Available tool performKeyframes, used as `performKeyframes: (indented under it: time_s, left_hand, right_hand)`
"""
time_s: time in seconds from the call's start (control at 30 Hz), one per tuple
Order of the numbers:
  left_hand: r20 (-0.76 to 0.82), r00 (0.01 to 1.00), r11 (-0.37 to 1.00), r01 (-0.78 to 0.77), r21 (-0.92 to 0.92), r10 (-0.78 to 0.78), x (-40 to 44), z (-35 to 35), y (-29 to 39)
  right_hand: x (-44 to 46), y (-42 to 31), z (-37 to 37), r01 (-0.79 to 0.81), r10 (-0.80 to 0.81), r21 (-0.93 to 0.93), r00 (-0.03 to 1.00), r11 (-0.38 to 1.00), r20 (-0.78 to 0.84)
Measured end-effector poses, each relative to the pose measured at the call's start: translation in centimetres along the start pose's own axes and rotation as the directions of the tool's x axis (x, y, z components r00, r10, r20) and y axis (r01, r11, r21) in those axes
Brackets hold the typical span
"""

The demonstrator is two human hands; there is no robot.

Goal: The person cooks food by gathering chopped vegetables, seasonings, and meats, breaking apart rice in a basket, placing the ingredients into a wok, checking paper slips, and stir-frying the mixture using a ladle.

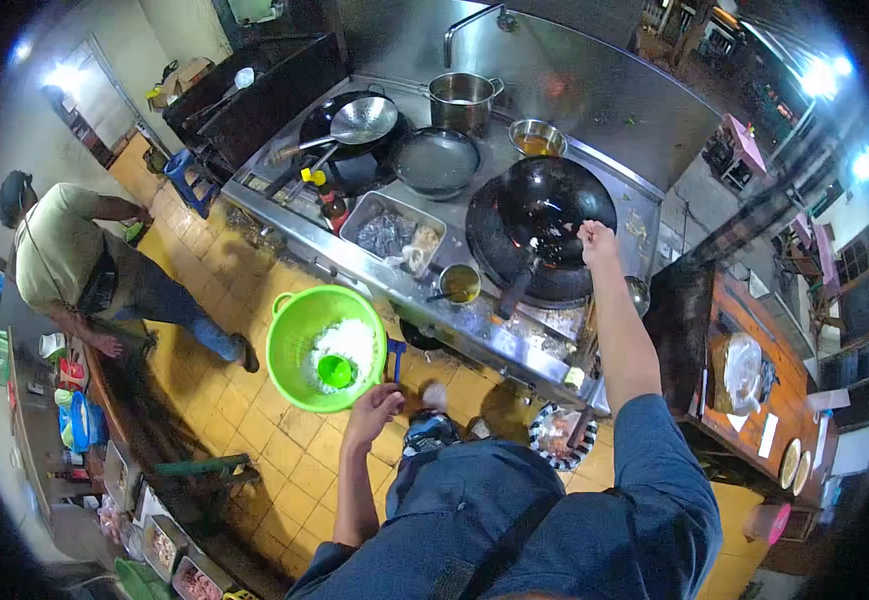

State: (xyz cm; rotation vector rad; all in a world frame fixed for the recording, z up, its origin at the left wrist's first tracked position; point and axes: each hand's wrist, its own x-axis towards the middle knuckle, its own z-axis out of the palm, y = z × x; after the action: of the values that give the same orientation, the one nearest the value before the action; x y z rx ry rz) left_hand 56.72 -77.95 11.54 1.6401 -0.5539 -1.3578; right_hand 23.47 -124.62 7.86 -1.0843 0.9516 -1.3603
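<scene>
My right hand (596, 243) is over the right side of a large black wok (499, 215), its fingers pinched together. What they hold, if anything, is too small to make out. A few small pale bits show in the wok, and a ladle or wok handle (519, 290) points toward me. My left hand (374, 412) is low in front of my body with its fingers curled in and nothing visible in them. Just beyond it stands a bright green basin (276, 350) of white rice-like food with a green cup (335, 371) inside. A blue handle (395, 358) lies beside the basin.
The steel stove counter (354, 262) bears a pan (437, 160), a pot (460, 100), a bowl of amber liquid (537, 138), a tray (364, 207) with plastic bags and a small pot (459, 283). Another person (74, 250) stands at left. A wooden table (754, 350) is at right.
</scene>
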Motion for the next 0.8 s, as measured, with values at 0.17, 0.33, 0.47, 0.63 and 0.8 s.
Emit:
performKeyframes:
  time_s: [0.17,0.33,0.47,0.63,0.8]
  left_hand:
    - [0.106,0.994,0.984,-0.052,0.17,0.034,8.0,0.0,2.7]
    - [0.382,0.903,0.872,-0.338,0.353,0.196,17.2,0.7,5.0]
    - [0.458,0.884,0.602,-0.416,0.682,0.092,21.0,3.0,8.7]
    - [0.633,0.75,0.462,-0.638,0.616,0.192,26.8,4.5,5.9]
    - [0.699,0.713,0.641,-0.558,0.527,0.045,28.1,5.3,5.8]
  right_hand:
    - [3.8,3.7,0.2,-0.206,0.206,-0.418,0.977,0.885,-0.044]
    - [1.3,3.1,3.4,-0.208,0.105,-0.46,0.965,0.863,-0.241]
    - [-3.8,-0.5,3.9,-0.146,-0.028,-0.603,0.963,0.784,-0.269]
    - [-19.0,-4.5,-1.1,-0.322,0.17,-0.937,0.939,0.137,-0.298]
    - [-32.0,8.0,-14.6,-0.744,0.398,-0.666,0.629,0.06,-0.667]
